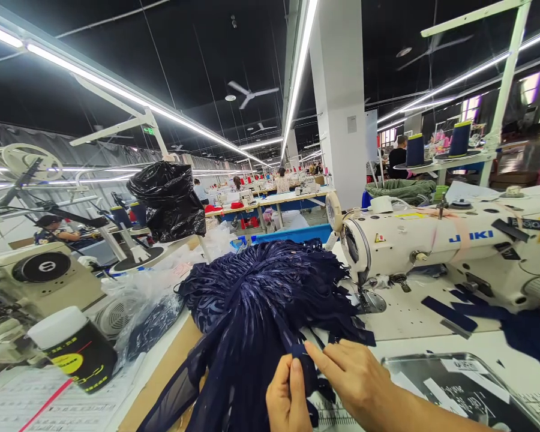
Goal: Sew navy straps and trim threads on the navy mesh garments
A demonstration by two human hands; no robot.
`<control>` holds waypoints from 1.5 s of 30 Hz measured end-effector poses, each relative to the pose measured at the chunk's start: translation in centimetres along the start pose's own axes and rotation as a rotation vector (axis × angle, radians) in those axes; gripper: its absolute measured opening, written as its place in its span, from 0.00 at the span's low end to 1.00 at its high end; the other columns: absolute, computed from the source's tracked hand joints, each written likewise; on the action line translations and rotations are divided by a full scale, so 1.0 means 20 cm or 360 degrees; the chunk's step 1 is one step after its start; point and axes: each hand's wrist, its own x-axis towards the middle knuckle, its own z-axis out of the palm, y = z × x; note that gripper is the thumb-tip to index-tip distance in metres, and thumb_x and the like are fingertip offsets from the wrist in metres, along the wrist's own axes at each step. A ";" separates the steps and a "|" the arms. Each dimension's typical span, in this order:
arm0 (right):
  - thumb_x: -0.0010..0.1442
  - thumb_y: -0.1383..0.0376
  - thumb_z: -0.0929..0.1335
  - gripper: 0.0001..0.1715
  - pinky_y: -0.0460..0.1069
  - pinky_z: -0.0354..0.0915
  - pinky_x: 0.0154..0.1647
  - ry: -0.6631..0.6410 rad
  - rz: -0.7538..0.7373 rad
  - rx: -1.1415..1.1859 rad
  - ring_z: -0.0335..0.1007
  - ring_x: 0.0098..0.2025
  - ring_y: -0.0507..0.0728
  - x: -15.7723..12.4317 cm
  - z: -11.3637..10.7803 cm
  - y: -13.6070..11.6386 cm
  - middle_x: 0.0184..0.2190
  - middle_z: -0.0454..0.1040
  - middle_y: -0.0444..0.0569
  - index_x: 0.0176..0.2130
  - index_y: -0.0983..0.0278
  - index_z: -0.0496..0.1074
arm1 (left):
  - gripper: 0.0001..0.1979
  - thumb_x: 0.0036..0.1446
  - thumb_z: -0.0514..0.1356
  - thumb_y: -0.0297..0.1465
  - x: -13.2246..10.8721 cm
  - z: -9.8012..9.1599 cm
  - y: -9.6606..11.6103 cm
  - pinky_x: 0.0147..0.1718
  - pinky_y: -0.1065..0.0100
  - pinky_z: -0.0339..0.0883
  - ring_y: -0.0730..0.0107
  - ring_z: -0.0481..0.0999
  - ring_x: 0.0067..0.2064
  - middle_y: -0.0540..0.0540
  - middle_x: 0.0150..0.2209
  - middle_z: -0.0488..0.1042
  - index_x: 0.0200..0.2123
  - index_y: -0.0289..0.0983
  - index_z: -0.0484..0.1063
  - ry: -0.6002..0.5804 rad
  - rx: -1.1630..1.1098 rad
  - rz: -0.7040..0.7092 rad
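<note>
In front of me lies a large heap of navy fabric pieces [252, 282], gathered at the middle and fanned out, some sheer and patterned. At its near right edge, my left hand [288, 399] is closed, pinching a small dark navy fabric piece [302, 358] between thumb and fingers. My right hand [357, 372] meets the same piece from the right, index fingertip on its upper edge and the other fingers curled. Its thumb is hidden. Under the hands, part of a ruler scale [335, 414] shows on the table.
A white JUKI sewing machine [414, 240] stands to the right, with navy strips [450, 315] on its bed. Near me is a metal tray [389, 362] with paper labels. At left are a black-and-white thread cone [78, 351], plastic bags [139, 300] and written sheets [9, 402].
</note>
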 end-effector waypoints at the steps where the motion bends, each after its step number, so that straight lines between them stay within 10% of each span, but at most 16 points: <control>1: 0.60 0.77 0.52 0.20 0.48 0.56 0.20 0.0027 0.0021 0.0019 0.61 0.19 0.53 0.00 0.01 0.00 0.20 0.67 0.48 0.47 0.76 0.64 | 0.22 0.48 0.55 0.49 0.00 0.01 -0.01 0.21 0.75 0.55 0.75 0.58 0.20 0.53 0.17 0.61 0.19 0.36 0.68 0.0023 -0.0028 -0.0016; 14: 0.61 0.76 0.51 0.20 0.46 0.55 0.17 0.0179 0.0129 0.0126 0.61 0.17 0.51 0.00 0.07 -0.01 0.18 0.66 0.45 0.46 0.74 0.63 | 0.21 0.47 0.58 0.47 -0.01 0.04 -0.02 0.20 0.77 0.54 0.78 0.57 0.20 0.55 0.16 0.61 0.17 0.35 0.66 0.0076 -0.0239 -0.0061; 20: 0.62 0.76 0.52 0.18 0.46 0.55 0.18 0.0167 0.0070 0.0091 0.60 0.18 0.52 0.01 0.05 0.00 0.18 0.66 0.46 0.44 0.75 0.65 | 0.21 0.48 0.58 0.45 0.00 0.03 -0.02 0.26 0.74 0.61 0.70 0.70 0.27 0.51 0.22 0.71 0.40 0.37 0.66 0.0074 -0.0374 -0.0103; 32: 0.63 0.73 0.51 0.18 0.46 0.60 0.22 0.0108 0.0225 0.0385 0.67 0.22 0.53 -0.01 0.06 -0.01 0.22 0.71 0.49 0.46 0.71 0.62 | 0.06 0.47 0.62 0.35 0.02 0.02 -0.06 0.24 0.75 0.65 0.73 0.70 0.24 0.52 0.22 0.72 0.25 0.39 0.73 0.0206 -0.0132 0.0546; 41: 0.55 0.51 0.64 0.20 0.41 0.43 0.13 -0.0389 0.1473 0.2361 0.42 0.14 0.45 0.04 -0.03 -0.05 0.12 0.51 0.34 0.34 0.66 0.66 | 0.06 0.51 0.58 0.23 0.11 -0.03 0.00 0.20 0.69 0.64 0.75 0.68 0.18 0.52 0.20 0.71 0.34 0.37 0.70 -0.0189 0.0089 0.1621; 45: 0.50 0.51 0.68 0.20 0.41 0.39 0.13 0.0075 0.1793 0.2880 0.36 0.13 0.43 0.04 -0.11 0.09 0.11 0.46 0.31 0.28 0.65 0.64 | 0.04 0.53 0.57 0.26 0.12 -0.07 0.03 0.19 0.70 0.61 0.76 0.66 0.16 0.53 0.17 0.69 0.33 0.37 0.71 -0.0235 0.0043 0.1681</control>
